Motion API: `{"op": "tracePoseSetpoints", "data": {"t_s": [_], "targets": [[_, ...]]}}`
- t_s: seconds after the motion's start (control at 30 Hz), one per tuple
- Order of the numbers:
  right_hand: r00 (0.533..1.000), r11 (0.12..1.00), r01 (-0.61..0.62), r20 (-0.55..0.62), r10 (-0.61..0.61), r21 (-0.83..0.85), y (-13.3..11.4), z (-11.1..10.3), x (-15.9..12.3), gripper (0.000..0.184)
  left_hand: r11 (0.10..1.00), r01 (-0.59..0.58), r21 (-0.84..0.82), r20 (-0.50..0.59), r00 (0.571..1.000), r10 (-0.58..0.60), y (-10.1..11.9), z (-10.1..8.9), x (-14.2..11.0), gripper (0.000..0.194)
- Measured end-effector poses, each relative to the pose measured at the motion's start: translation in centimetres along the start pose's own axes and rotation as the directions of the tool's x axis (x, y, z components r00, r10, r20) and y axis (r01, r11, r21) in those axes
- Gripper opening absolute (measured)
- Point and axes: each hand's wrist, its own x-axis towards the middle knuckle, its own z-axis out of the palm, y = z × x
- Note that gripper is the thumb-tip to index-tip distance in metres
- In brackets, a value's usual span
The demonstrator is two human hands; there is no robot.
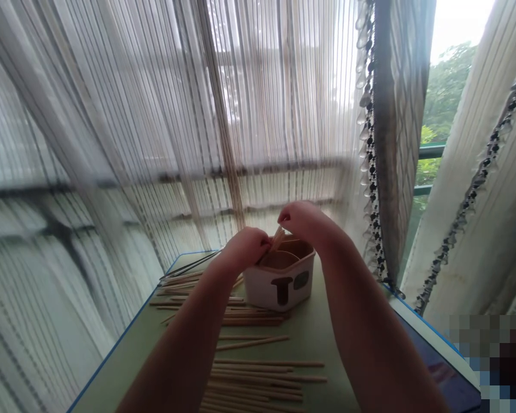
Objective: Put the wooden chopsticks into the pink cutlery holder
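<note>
My left hand (250,246) is at the left rim of a white, straight-sided container (262,292) with dark shapes printed on its front. Its fingers are closed around the lower part of a small bundle of pale thin sticks (277,238). Above the container's far side, my right hand (307,221) bends down, fingers pinched at the bundle's top end. The bundle leans over the opening, where a curved light rim (290,256) shows inside. Left of the container and partly behind my left forearm lie several wooden sticks (258,321) that look like chopsticks.
More wooden sticks (266,378) lie in a row at the table's near side. A long dark thin tool (191,265) rests at the far left corner. The pale green table (141,344) has a blue edge. A dark flat screen-like thing (438,367) is at right; sheer curtains (155,115) hang behind.
</note>
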Motion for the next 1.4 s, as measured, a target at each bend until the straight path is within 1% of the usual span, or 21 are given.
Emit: {"op": "tracePoseSetpoints", "data": {"t_s": [0.2,0.3,0.43,0.6,0.7,0.87,1.0,1.07,1.1,1.17,1.23,1.27,1.3,1.4], "targets": [[0.999,0.999,-0.009,0.038,0.011,-0.05,0.3,-0.3,-0.1,0.017,1.0,0.003,0.019,0.074,0.997,-0.005,0.2,0.0,0.0,0.023],[0.997,0.998,0.008,0.078,-0.003,-0.063,0.3,-0.6,-0.4,0.017,0.999,0.009,0.05,0.112,0.994,-0.015,0.6,-0.4,0.0,0.026],[0.991,0.998,-0.003,0.134,0.012,-0.066,0.0,-0.8,-0.6,0.019,0.996,0.041,0.083,0.127,0.991,-0.052,1.4,-1.2,-0.3,0.027],[0.987,0.998,-0.018,0.159,0.027,-0.06,-0.4,-0.9,-0.7,0.02,0.985,0.062,0.161,0.103,0.992,-0.079,2.9,-2.0,-0.9,0.03],[0.984,0.999,-0.012,0.176,0.021,-0.047,-0.4,-0.8,-0.7,0.021,0.979,0.072,0.188,0.084,0.993,-0.089,3.4,-2.2,-0.9,0.03],[0.981,0.999,-0.001,0.196,0.009,-0.039,0.0,-0.8,-0.7,0.025,0.978,0.091,0.19,0.069,0.992,-0.106,3.2,-1.8,-0.6,0.026],[0.99,0.999,0.006,0.138,0.001,-0.046,0.4,-0.9,-0.8,0.029,0.973,0.096,0.211,0.071,0.991,-0.114,3.0,-1.3,-0.4,0.028],[0.99,0.999,0.018,0.139,-0.011,-0.052,0.5,-0.8,-0.8,0.03,0.968,0.108,0.228,0.077,0.989,-0.128,2.9,-1.2,-0.3,0.028],[0.988,0.999,0.027,0.155,-0.02,-0.043,0.5,-0.6,-0.8,0.032,0.964,0.115,0.239,0.079,0.987,-0.137,2.9,-1.1,-0.3,0.028],[0.978,0.999,0.04,0.203,-0.041,0.01,0.4,-0.2,-0.9,0.045,0.959,0.122,0.255,0.082,0.986,-0.147,2.8,-1.1,-0.2,0.028],[0.965,0.996,0.024,0.257,-0.046,0.087,0.2,0.3,-0.8,0.06,0.958,0.124,0.259,0.081,0.985,-0.149,2.7,-1.0,-0.1,0.028],[0.958,0.993,0.005,0.285,-0.04,0.122,0.2,0.7,-0.7,0.063,0.958,0.126,0.256,0.08,0.985,-0.151,2.7,-0.9,-0.1,0.028],[0.948,0.989,-0.012,0.316,-0.036,0.149,0.2,1.0,-0.7,0.063,0.96,0.129,0.25,0.08,0.985,-0.153,2.7,-0.9,-0.1,0.028],[0.92,0.98,-0.025,0.388,-0.055,0.197,0.3,1.9,-0.4,0.055,0.966,0.123,0.229,0.112,0.982,-0.151,2.6,-1.1,-0.3,0.028]]}}
